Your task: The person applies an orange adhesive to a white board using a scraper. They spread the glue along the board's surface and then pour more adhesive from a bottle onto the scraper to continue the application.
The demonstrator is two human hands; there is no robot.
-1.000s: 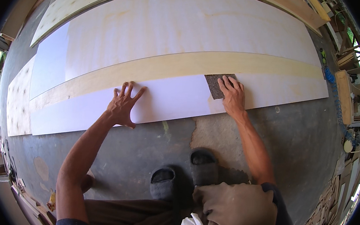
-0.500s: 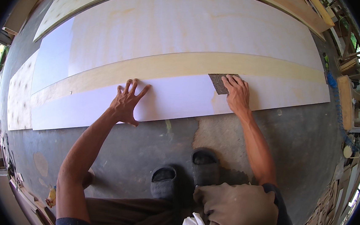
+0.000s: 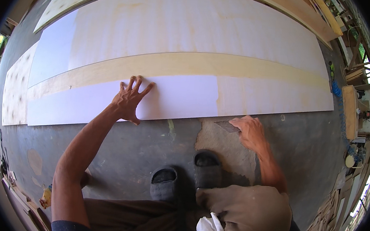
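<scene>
Spread near the near edge of a long white sheet (image 3: 178,93), my left hand (image 3: 129,100) rests with its fingers apart and holds nothing. My right hand (image 3: 251,131) is closed on a thin, dark brown speckled flat piece (image 3: 226,126). That hand is just off the sheet's near edge, over the floor, and its fingers partly cover the piece. Right of a sharp line, the white sheet has a yellowish streaked film (image 3: 273,92). Beyond it runs a pale yellow wooden strip (image 3: 176,65), with a larger streaked white panel (image 3: 192,25) farther off.
The grey concrete floor (image 3: 120,158) has a rough tan patch (image 3: 218,140). My sandalled feet (image 3: 164,183) are close behind the sheet. A spotted pale board (image 3: 18,85) lies at the left. At the right are a blue coiled hose (image 3: 337,89) and stacked wood scraps (image 3: 325,213).
My right hand has drawn the dark flat piece toward me, off the white sheet and over the floor. My left hand stays spread in the same spot on the sheet.
</scene>
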